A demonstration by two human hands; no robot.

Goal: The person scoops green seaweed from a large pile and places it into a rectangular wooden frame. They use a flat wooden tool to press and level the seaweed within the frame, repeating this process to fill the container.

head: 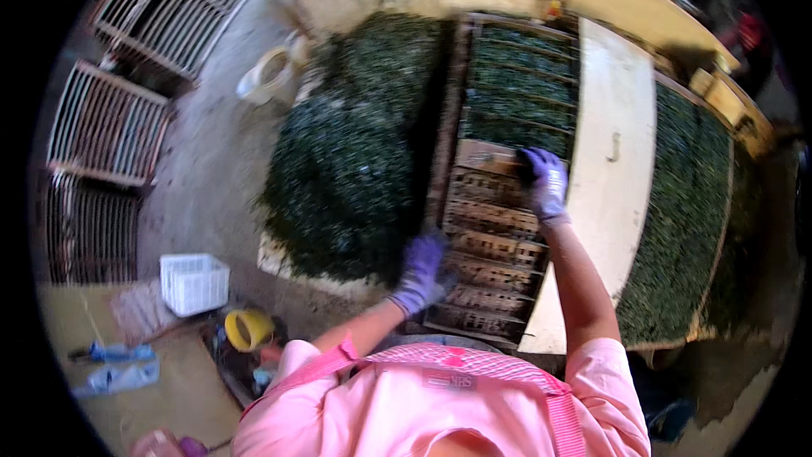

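My right hand point(547, 183), in a purple glove, has its fingers curled at the right end of a flat wooden board point(485, 156). That board lies across a long narrow frame point(451, 133). Toward me the frame carries several slotted crossbars point(488, 247); its far half has thin bars over dark green leafy material point(520, 92). Blurred by motion, my left hand point(422, 273) is beside the frame's left side, its fingers near the rail. What those fingers touch cannot be made out. A large heap of dark green leafy material point(355, 165) lies to the left.
A long pale panel point(612, 158) runs along the frame's right side, with another leafy bed point(685, 222) beyond. At left are a white plastic crate point(194, 285), a yellow bucket point(247, 330), a pale bucket point(274, 70) and barred racks point(108, 124). A blurred person point(750, 32) appears far right.
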